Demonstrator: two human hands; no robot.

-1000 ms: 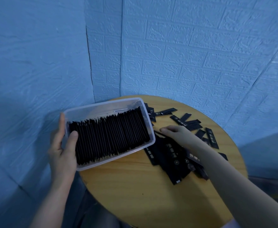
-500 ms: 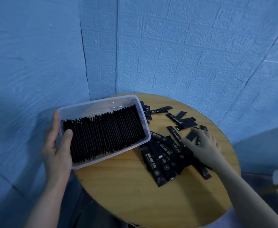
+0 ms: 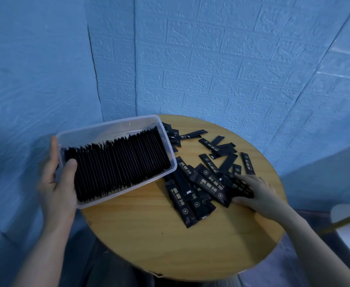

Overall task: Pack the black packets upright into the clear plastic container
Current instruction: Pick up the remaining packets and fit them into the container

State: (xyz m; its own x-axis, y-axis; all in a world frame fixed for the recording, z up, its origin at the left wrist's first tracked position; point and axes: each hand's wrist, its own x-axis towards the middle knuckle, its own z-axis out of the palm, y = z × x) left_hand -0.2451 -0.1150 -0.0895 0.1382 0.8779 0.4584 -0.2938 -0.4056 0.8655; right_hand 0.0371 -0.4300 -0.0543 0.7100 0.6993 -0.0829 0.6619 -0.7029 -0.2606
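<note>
On the round wooden table, to the right of the clear plastic container, the loose black packets are spread in an untidy heap, and the right hand is laid on the near right edge of this heap. Its fingers are stretched toward the left over the packets and the thumb is set low beside them, so that the hand seems to be closing on a few packets. Whether any packet is already pinched cannot be told, because the fingertips are lost against the black foil.

Most packets under and just beside this hand are lying flat, with their long axis running diagonally from upper left to lower right. They lie to the left of the palm and a little away from the person. The right hand is clearly the nearer one; the left hand is well apart from the heap.

The container is held at its left short end by the left hand, with the thumb over the rim and the other fingers behind the wall. It is tilted, its right end lower, toward the heap. It is already filled with a dense row of packed packets standing on edge, and a clear strip is left along its far wall.

It is judged that a picked packet must be turned from flat to upright and carried leftward to the container.
</note>
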